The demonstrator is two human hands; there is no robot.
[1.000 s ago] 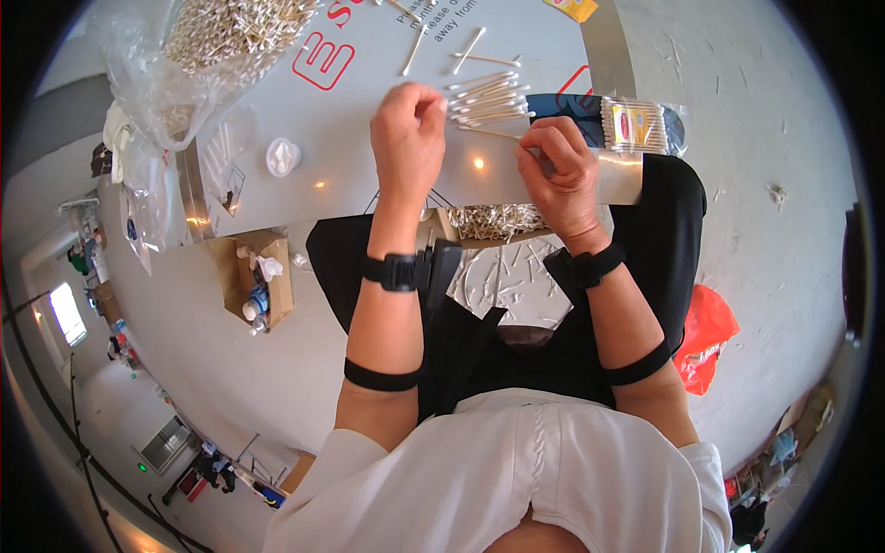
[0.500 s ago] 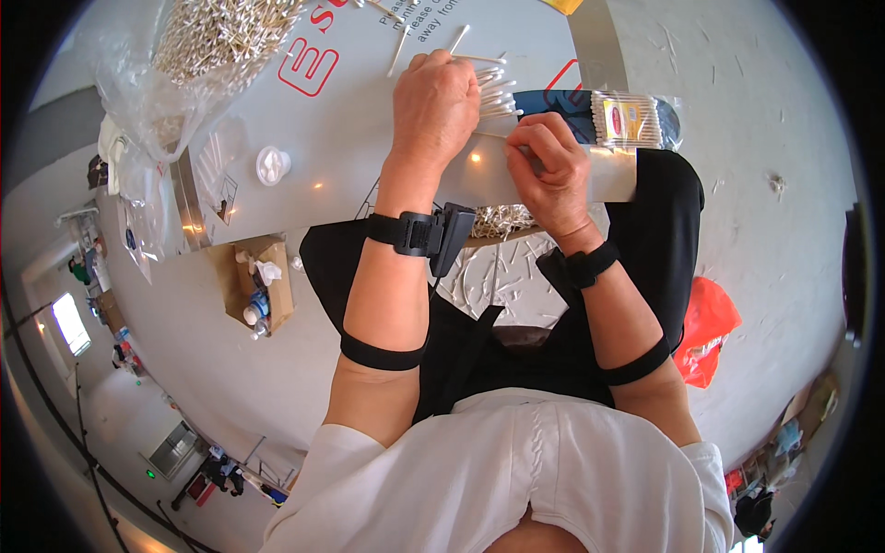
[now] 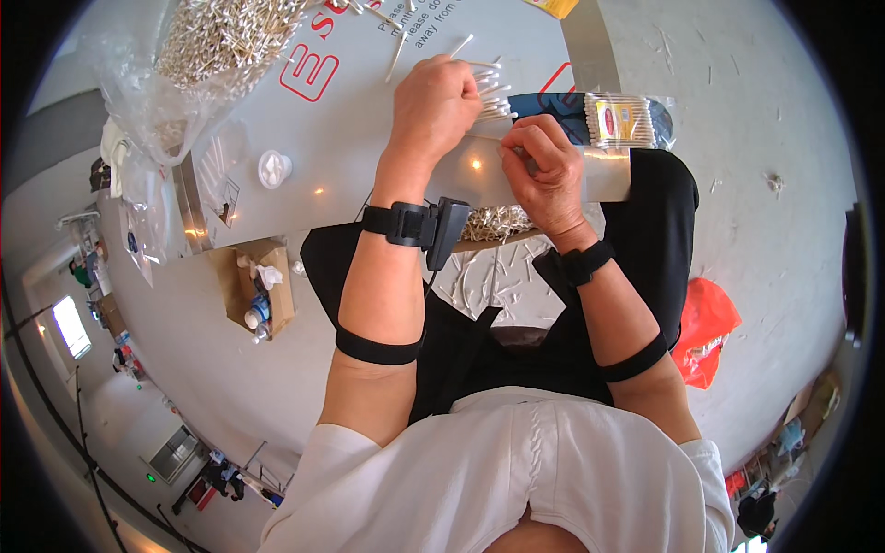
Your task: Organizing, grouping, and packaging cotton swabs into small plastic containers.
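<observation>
We are sitting at a grey bench (image 3: 355, 175) and working with both bare hands over a small fanned pile of loose cotton swabs (image 3: 498, 105), which is lying on the bench's right half. We are holding our left hand (image 3: 433, 106) in a curl over the left ends of that pile, and its fingers are hiding those ends, so we cannot tell whether it is gripping any. We are holding our right hand (image 3: 546, 170) just nearer and to the right, fingers bent and tips close together; a thin stick is lying by the fingertips, but we cannot tell whether they are pinching it. Far of the pile, two stray swabs (image 3: 396, 57) are lying apart. Right of our right hand, a clear packet of swabs (image 3: 619, 122) with a yellow label is resting over a flat dark-blue thing (image 3: 546, 104). At the far left, a clear plastic bag (image 3: 191, 112) is holding a large heap of swabs, and a small white cup (image 3: 263, 177) is standing nearer. Below the bench's near edge, a box of swabs (image 3: 505, 241) is showing above the floor. Farther left, an open cardboard box (image 3: 282, 300) is holding a bottle, and a red plastic bag (image 3: 708, 336) is lying on the right.
</observation>
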